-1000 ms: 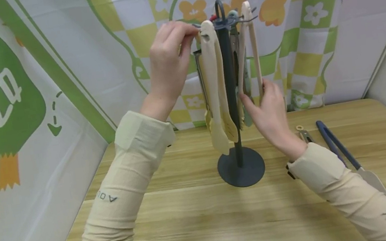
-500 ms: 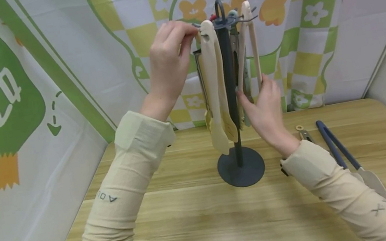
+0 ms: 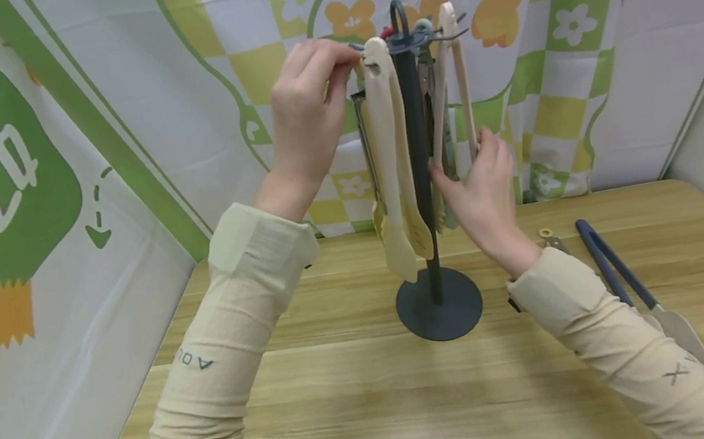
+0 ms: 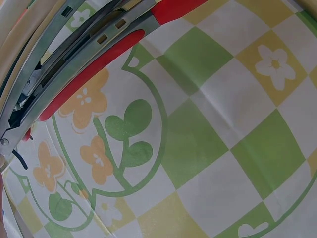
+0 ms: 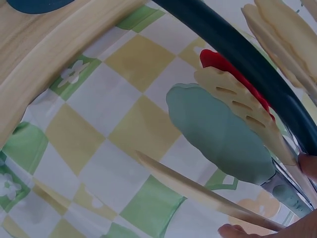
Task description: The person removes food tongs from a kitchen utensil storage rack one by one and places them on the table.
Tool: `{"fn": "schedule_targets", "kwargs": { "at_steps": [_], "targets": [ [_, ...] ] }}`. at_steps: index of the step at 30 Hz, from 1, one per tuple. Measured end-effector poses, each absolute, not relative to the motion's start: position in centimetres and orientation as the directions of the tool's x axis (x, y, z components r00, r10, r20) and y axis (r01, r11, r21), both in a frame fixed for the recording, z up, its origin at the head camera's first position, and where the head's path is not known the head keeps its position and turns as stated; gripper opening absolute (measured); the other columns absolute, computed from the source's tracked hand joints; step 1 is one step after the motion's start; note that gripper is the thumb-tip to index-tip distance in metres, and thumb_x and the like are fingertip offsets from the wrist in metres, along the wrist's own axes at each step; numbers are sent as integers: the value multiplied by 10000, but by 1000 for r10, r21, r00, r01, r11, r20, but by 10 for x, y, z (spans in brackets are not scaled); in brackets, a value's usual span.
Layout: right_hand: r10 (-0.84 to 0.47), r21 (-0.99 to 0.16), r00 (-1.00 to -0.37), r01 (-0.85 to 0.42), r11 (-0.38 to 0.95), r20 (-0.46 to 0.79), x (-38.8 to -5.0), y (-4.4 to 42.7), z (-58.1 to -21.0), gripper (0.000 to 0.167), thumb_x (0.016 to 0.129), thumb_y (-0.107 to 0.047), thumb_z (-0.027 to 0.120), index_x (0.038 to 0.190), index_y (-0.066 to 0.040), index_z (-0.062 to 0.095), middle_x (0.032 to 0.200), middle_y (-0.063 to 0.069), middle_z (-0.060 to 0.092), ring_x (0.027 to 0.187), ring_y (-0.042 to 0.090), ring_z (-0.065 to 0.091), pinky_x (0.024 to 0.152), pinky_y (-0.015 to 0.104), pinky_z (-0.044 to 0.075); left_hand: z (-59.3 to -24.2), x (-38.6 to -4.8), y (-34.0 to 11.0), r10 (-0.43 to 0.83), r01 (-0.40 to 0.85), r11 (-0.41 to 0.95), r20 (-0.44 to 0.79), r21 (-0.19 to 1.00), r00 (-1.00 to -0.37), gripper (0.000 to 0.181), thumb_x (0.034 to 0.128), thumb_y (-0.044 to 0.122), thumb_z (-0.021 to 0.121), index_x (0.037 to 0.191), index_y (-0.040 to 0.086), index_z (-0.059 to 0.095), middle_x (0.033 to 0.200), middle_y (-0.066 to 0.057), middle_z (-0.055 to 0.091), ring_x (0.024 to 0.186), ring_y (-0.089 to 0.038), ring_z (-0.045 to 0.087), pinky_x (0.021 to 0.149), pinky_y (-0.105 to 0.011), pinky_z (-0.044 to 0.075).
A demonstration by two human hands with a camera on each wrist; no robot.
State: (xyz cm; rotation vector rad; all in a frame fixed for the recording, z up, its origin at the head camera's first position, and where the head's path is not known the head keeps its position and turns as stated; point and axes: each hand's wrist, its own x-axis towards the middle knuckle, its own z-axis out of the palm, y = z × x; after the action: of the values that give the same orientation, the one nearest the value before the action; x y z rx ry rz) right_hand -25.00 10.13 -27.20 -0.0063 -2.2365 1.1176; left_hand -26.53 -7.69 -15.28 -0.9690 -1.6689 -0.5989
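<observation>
A dark metal utensil stand [image 3: 441, 316] rises from the tabletop, with several tongs hanging from hooks at its top. On its left side hang cream tongs [image 3: 388, 153]. My left hand [image 3: 310, 108] pinches the end of a hook beside their top. To the right of the pole, pale wooden-looking tongs [image 3: 461, 74] hang with their arms spread. My right hand [image 3: 487, 191] holds their lower arms between thumb and fingers. The right wrist view shows one arm tip [image 5: 168, 176] of these tongs, and green-headed tongs [image 5: 218, 131] behind. Red-handled tongs [image 4: 96, 74] appear in the left wrist view.
Navy-handled tongs [image 3: 612, 260] lie on the wooden table [image 3: 366, 407] at the right, partly under my right forearm. Beside them is a small ring-ended piece [image 3: 547, 233], partly hidden. A patterned curtain [image 3: 252, 7] closes off the back.
My right hand has shifted slightly left and up along the arms of the wooden-looking tongs. My left hand stays at the hook.
</observation>
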Motion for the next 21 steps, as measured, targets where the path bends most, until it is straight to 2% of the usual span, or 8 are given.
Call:
{"fn": "schedule_targets", "kwargs": {
  "at_steps": [11, 21],
  "targets": [
    [256, -720, -815, -257, 644, 520, -250, 100, -270, 598, 808, -260, 681, 1226, 65, 404, 1125, 196, 480, 1023, 323, 486, 846, 423, 447, -153, -265, -78, 306, 831, 551, 945, -78, -114, 205, 930, 66, 497, 857, -62, 640, 867, -147, 644, 831, -241, 563, 782, -229, 445],
    [227, -705, -809, -291, 647, 542, -246, 105, -269, 571, 807, -274, 670, 1186, 86, 439, 1067, 199, 494, 952, 315, 485, 800, 414, 446, -153, -265, -78, 319, 829, 552, 941, -86, -115, 197, 929, 59, 494, 866, -64, 634, 881, -148, 644, 838, -239, 564, 788, -223, 446]
  ]
}}
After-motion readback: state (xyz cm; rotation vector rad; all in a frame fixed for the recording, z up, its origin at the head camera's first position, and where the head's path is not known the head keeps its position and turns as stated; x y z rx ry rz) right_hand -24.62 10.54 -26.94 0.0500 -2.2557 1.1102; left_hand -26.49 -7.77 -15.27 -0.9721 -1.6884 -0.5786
